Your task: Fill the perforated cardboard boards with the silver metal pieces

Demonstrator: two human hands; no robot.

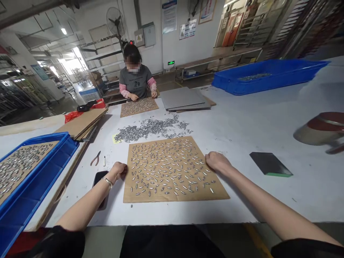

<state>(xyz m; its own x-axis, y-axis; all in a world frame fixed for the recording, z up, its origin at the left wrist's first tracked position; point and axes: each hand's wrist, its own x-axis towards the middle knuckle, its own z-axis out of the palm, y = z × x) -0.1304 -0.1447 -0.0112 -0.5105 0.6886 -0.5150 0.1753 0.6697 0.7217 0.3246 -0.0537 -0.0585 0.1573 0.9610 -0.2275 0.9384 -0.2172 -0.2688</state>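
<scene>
A brown cardboard sheet (220, 193) lies flat on the white table in front of me, with many small shiny spindle-shaped metal pieces (149, 193) spread over it. My left hand (118, 171) is closed at the sheet's left edge, fingers curled. On the opposite edge, my right hand (217, 162) is closed too, its fingertips partly hidden. Just beyond the sheet is a loose heap of the same metal pieces (150, 129). A dark phone (100, 176) lies partly under my left forearm. Pliers (96, 158) rest to the left of the heap.
Across the table a co-worker (136, 77) handles another piece-covered cardboard (126, 111). Grey boards (182, 97) are stacked nearby. Blue trays stand at left (67, 143) and back right (252, 86). A dark block (270, 163) and a metal container (311, 134) sit at right.
</scene>
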